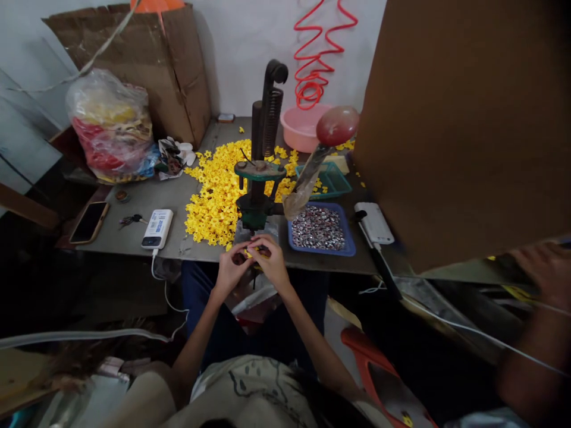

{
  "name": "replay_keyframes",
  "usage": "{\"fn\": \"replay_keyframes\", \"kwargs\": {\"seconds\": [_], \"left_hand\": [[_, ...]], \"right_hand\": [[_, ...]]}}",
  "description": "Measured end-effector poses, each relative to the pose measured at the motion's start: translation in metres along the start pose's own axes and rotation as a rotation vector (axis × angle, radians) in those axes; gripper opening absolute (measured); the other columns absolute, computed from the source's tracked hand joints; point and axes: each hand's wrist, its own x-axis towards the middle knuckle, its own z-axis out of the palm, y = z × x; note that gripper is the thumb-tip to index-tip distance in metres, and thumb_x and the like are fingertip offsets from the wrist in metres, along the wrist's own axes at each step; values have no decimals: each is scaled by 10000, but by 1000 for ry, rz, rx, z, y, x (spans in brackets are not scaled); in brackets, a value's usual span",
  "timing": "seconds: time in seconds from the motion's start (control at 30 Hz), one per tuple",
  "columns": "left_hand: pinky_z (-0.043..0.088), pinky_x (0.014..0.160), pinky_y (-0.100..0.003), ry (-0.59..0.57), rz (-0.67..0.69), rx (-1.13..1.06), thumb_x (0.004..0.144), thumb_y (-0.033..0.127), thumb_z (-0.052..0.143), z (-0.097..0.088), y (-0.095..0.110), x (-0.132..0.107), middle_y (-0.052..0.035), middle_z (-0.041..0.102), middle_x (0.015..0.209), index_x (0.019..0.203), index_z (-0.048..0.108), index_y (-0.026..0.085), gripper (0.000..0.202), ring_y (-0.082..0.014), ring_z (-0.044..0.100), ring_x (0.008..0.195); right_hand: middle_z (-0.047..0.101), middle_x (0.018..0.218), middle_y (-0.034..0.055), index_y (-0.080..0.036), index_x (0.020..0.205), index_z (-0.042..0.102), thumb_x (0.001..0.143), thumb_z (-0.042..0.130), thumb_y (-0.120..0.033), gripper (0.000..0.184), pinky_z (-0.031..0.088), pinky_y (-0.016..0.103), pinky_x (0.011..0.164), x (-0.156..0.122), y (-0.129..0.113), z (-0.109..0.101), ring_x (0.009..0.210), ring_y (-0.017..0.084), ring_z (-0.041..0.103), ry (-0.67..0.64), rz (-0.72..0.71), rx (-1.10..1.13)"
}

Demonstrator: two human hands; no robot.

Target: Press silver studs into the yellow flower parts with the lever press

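In front of the green hand press (254, 217), my left hand (232, 268) and my right hand (272, 264) meet at the table's front edge. Their fingertips are pinched around a small yellow plastic piece (248, 254), partly covered by the fingers. Behind and left of the press spreads a heap of small yellow plastic pieces (212, 205). To the right of my hands, a blue tray (350, 246) holds many small shiny metal parts (319, 229). The press's lever, wrapped in plastic, ends in a red ball knob (338, 125).
Behind the tray are a green basket (334, 181) and a pink basin (298, 128). A white power bank (157, 229), keys (132, 220) and a phone (89, 223) lie left. Large cardboard (455, 131) blocks the right; past it shows another person's hand (542, 267).
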Motion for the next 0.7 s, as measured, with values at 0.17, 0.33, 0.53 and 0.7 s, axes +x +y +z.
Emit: {"fn": "replay_keyframes", "kwargs": {"seconds": [0.17, 0.33, 0.53, 0.7], "left_hand": [[424, 557, -225, 24, 21, 49, 782, 386, 713, 0, -2, 3, -20, 679, 738, 1075, 720, 169, 365, -117, 541, 581], [432, 628, -263, 10, 106, 180, 802, 461, 726, -5, -4, 6, -11, 627, 702, 1071, 732, 186, 385, -144, 545, 642], [408, 756, -332, 104, 232, 555, 793, 469, 747, -12, -16, 27, -47, 574, 821, 1047, 761, 253, 334, -210, 533, 823], [398, 805, -356, 102, 187, 663, 766, 464, 776, -7, -22, 48, -60, 585, 903, 1057, 758, 273, 349, -237, 526, 906]], "right_hand": [[639, 976, 74, -199, 753, 650, 791, 644, -342, 148, 524, 318, 838, 6, 5, -2, 997, 206, 610, 18, -46, -68], [648, 1007, 80, -202, 790, 678, 820, 616, -395, 205, 529, 298, 764, 3, 6, -10, 990, 212, 618, -11, -22, -93], [643, 1060, 111, -186, 1029, 594, 886, 423, -512, 395, 503, 315, 734, 40, -8, -53, 914, 203, 620, 469, -6, -133], [615, 1146, 118, -200, 1136, 468, 889, 298, -544, 457, 503, 330, 764, 115, -105, -76, 942, 186, 632, 436, -186, 187]]}}
